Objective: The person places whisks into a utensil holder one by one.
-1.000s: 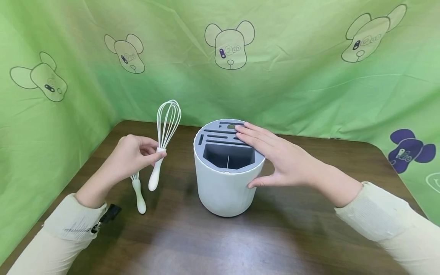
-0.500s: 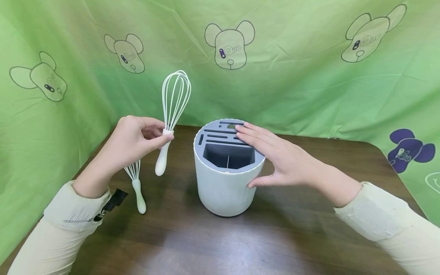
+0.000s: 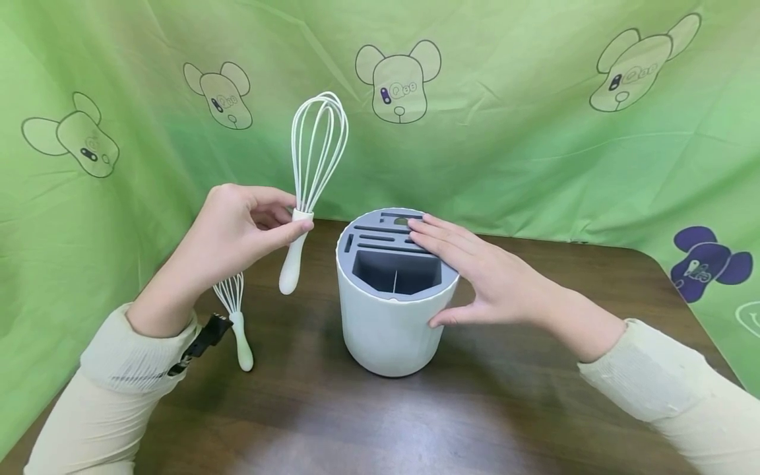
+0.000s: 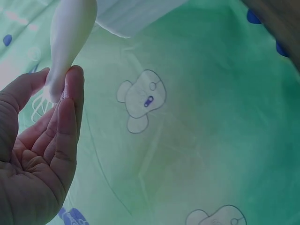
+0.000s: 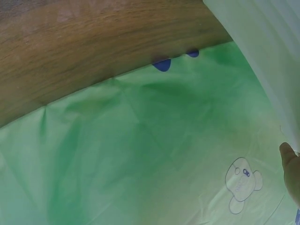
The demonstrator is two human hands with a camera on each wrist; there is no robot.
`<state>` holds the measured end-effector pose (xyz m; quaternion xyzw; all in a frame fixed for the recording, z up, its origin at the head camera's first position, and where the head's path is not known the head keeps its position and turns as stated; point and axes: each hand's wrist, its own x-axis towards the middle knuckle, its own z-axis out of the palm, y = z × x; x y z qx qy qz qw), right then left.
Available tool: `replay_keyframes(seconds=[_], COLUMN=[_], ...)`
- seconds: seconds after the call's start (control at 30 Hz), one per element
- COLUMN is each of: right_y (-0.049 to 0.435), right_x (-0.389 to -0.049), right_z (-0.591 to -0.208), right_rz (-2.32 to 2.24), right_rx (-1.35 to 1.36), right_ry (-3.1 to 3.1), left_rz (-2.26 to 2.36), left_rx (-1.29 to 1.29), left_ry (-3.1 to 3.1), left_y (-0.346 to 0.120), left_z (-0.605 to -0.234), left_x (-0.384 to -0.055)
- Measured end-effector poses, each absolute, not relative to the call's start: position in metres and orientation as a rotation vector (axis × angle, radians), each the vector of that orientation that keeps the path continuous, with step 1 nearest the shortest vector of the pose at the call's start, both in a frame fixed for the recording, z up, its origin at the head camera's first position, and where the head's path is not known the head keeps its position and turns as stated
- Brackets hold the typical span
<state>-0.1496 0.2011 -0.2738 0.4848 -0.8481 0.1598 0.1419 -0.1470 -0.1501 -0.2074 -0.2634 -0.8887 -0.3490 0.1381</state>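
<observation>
My left hand [image 3: 240, 221] pinches a white whisk [image 3: 320, 155] at the top of its handle, wires upward, in the air left of the holder. In the left wrist view the whisk's handle [image 4: 72, 33] comes out between thumb and fingertips. A white round utensil holder [image 3: 388, 336] with a grey slotted top [image 3: 371, 227] stands on the table. Its front has a large divided opening. My right hand [image 3: 483, 277] rests on the holder's right rim, fingers straight over the top and thumb against the side. A sliver of that hand [image 5: 291, 173] shows in the right wrist view.
A second, smaller whisk [image 3: 240, 340] lies on the brown wooden table [image 3: 380, 429] at the left, its wires partly behind my left forearm. A green cloth [image 3: 499, 152] with bear-head prints hangs around the back and sides.
My left hand has lifted the held whisk upward and a little to the right. The right hand has stayed on the holder, and the smaller whisk has not moved.
</observation>
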Motion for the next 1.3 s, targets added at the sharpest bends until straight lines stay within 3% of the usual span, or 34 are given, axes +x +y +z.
replay_keyframes(seconds=[1.3], right_y=[0.198], right_x=[-0.152], right_z=[-0.276], right_rz=[0.506], right_rx=[1.439], right_ry=[-2.372], left_rz=[-1.160], left_rx=[-1.011], left_ry=[-2.387], left_y=[-0.102], left_z=[-0.184], left_x=[-0.141])
